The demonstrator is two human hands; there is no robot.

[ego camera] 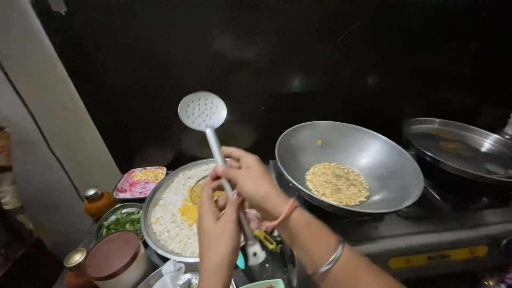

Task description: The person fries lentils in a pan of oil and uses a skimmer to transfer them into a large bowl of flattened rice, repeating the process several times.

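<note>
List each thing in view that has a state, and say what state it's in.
Slotted ladle: upright, held by both hands.
Right hand: gripping the handle.
Left hand: on the handle.
Wok: on the stove, holds yellow kernels.
Large steel plate: heaped with white grains.
Brown-lidded jar: closed.

A metal gas stove point(437, 234) carries a wide wok point(349, 165) of yellow grains, and just right of the wok sits a flat steel pan point(458, 146). Left of the wok, on the dim counter, a big steel tray point(154, 202) of puffed rice rests, with a pink floral plate point(140, 182), a bowl of greens point(120, 220) and a brown-lidded jar point(114, 258) beside it.
</note>
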